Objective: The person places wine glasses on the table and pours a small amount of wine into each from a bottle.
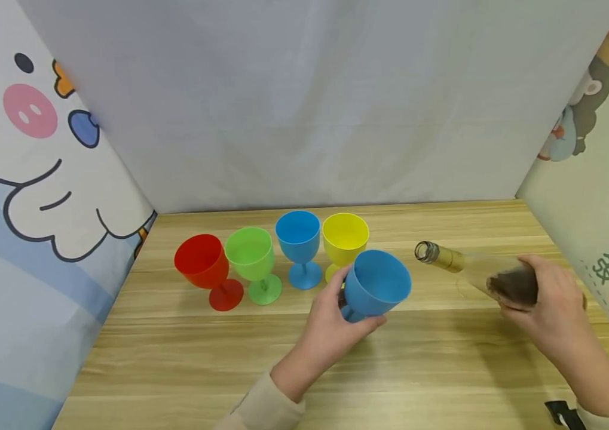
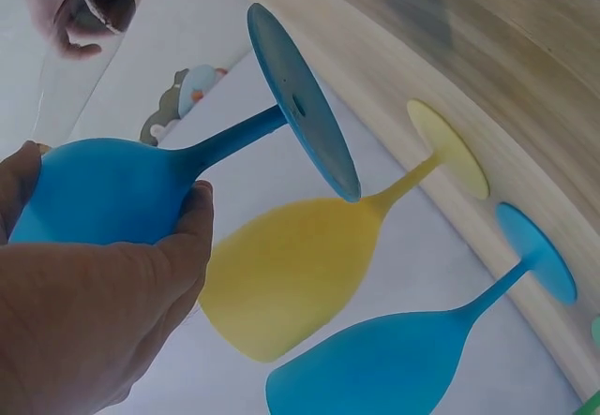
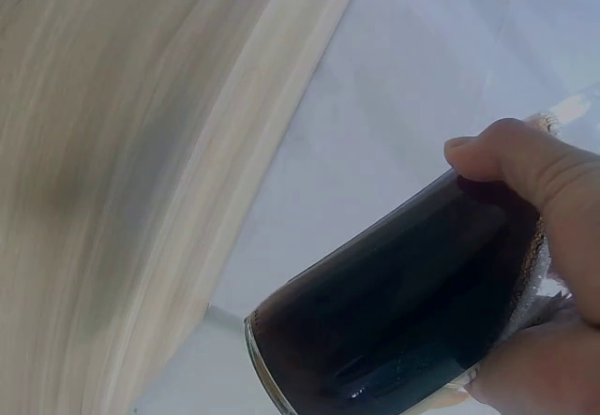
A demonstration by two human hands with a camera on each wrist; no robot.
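Observation:
My left hand [image 1: 331, 328] grips a blue goblet [image 1: 376, 289] round its bowl, tilted a little toward the right. In the left wrist view the stem and round foot [image 2: 302, 106] of this goblet stick out past my fingers. My right hand [image 1: 557, 310] holds a clear glass bottle [image 1: 476, 269] by its lower part, leaning so that its open mouth [image 1: 427, 252] points left toward the goblet. A gap lies between mouth and goblet. Dark contents or a dark label fill the bottle's lower end [image 3: 394, 303] in the right wrist view.
Behind my left hand stands a row of upright goblets: red [image 1: 202, 263], green [image 1: 251, 254], another blue [image 1: 299, 239] and yellow [image 1: 345, 239]. They are on a wood-grain table [image 1: 186, 358]. A small black item [image 1: 565, 413] lies by my right sleeve. Pale panels enclose the table's back and sides.

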